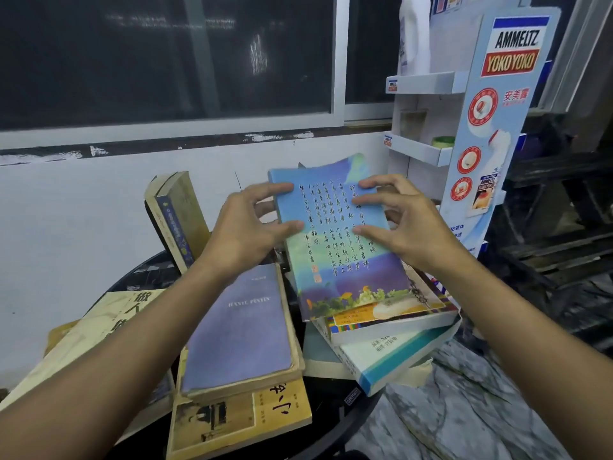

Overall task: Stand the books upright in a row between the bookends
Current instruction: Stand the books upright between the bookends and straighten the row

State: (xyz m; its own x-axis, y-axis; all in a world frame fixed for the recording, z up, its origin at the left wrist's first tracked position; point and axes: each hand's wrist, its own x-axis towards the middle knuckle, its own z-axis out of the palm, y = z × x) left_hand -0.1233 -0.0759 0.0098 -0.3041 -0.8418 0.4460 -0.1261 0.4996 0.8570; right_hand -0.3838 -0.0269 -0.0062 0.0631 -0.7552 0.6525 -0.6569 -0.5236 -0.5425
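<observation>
A thin blue book with calligraphy [338,247] is tilted up over the pile, held by both hands. My left hand [245,227] grips its left edge, and my right hand [404,224] grips its right edge. Behind my left hand, a yellowed book with a blue spine [175,217] stands upright, leaning left against a dark bookend [151,214]. A purple book [242,333] lies flat on a yellow book [245,416]. At the right, a white and teal book [394,356] lies under a colourful one [391,318]. Another yellow book [109,320] lies at the left.
All the books rest on a round black table [331,416] against a white wall. A blue cardboard display stand [477,134] with small shelves rises at the right. Marbled floor [464,410] shows at the lower right, and dark windows fill the top.
</observation>
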